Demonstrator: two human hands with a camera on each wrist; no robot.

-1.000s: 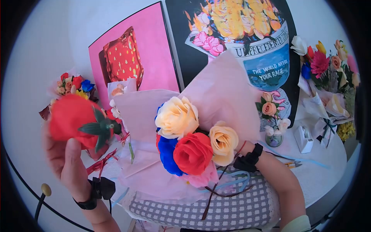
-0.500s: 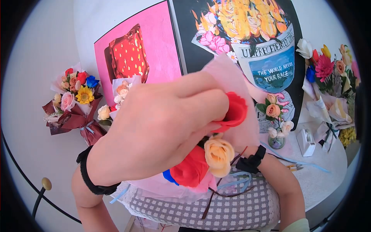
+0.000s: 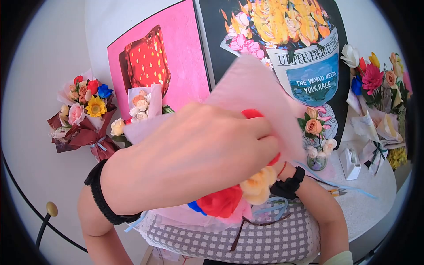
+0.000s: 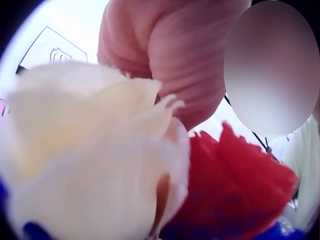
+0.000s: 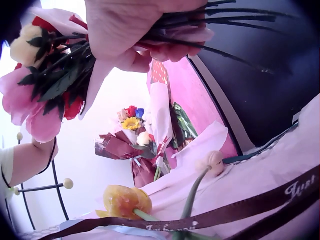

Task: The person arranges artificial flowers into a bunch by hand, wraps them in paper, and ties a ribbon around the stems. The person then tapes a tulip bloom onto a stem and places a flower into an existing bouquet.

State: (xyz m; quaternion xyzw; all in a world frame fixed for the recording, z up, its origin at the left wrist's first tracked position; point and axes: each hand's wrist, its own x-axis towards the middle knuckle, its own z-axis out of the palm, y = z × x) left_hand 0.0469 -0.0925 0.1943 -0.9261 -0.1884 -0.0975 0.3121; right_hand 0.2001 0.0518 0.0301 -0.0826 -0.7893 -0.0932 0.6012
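My left hand [image 3: 190, 154] reaches across the bouquet in the head view, its curled fingers pinching a red rose [image 3: 253, 114] that is mostly hidden behind them. Below the hand show another red rose [image 3: 221, 201], a peach rose [image 3: 257, 185] and a bit of blue. In the left wrist view a cream rose [image 4: 90, 150] and a red rose [image 4: 235, 185] fill the front, under the hand [image 4: 185, 55]. My right hand [image 5: 130, 30] grips the bundle of dark stems [image 5: 230, 20] and pink paper in the right wrist view; a pink flower [image 5: 42, 122] hangs beyond it.
A maroon-wrapped bouquet [image 3: 97, 137] is at the left and a white-wrapped one [image 3: 375, 128] at the right. A small glass vase [image 3: 316, 163] and a tape dispenser [image 3: 350, 163] stand on the table [image 3: 375, 198]. Brown ribbon [image 5: 250, 202] and a yellow flower [image 5: 125, 200] lie close to the right wrist camera.
The left hand has swung from the left side, with the red rose, over the bouquet, then shifted slightly right and down. The right hand still holds the stems in about the same place.
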